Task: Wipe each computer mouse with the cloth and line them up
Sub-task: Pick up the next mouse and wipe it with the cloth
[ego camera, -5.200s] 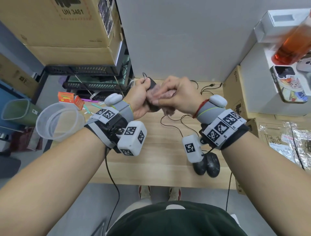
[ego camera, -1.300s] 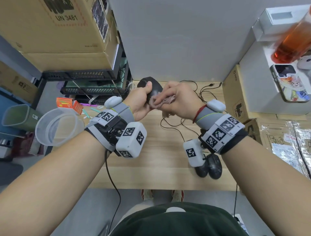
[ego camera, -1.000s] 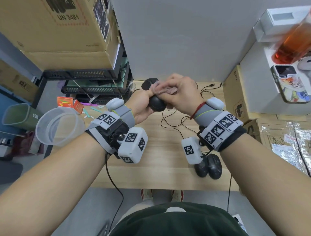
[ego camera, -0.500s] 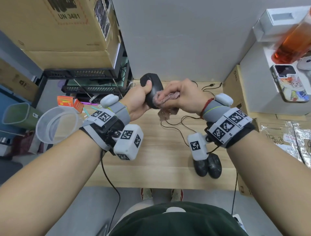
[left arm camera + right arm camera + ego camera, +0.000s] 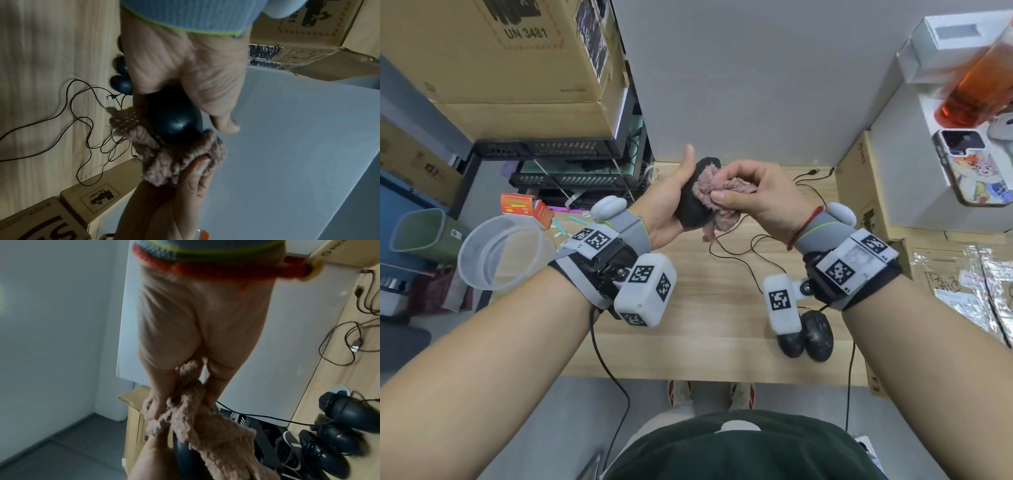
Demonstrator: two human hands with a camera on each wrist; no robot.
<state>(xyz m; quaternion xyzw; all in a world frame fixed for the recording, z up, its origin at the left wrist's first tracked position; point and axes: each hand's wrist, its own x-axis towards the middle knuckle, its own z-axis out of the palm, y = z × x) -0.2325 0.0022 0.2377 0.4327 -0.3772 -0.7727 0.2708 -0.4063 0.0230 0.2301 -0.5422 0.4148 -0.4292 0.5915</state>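
Since half a second ago, left thumb has lifted off the mouse [image 5: 693, 200]. Left hand [image 5: 666, 205] cups it mid-frame, above the table [image 5: 709, 329], fingers curled behind. Right hand [image 5: 763, 198] pinches the cloth [image 5: 726, 190] against it. Wiped mice [image 5: 810, 335] lie side by side, lower right.

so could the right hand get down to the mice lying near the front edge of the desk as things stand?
Probably yes, but not to grip. The mice lie just below the right wrist on the wooden desk with nothing between. The right hand grips the pink cloth, so it would first have to free some fingers.
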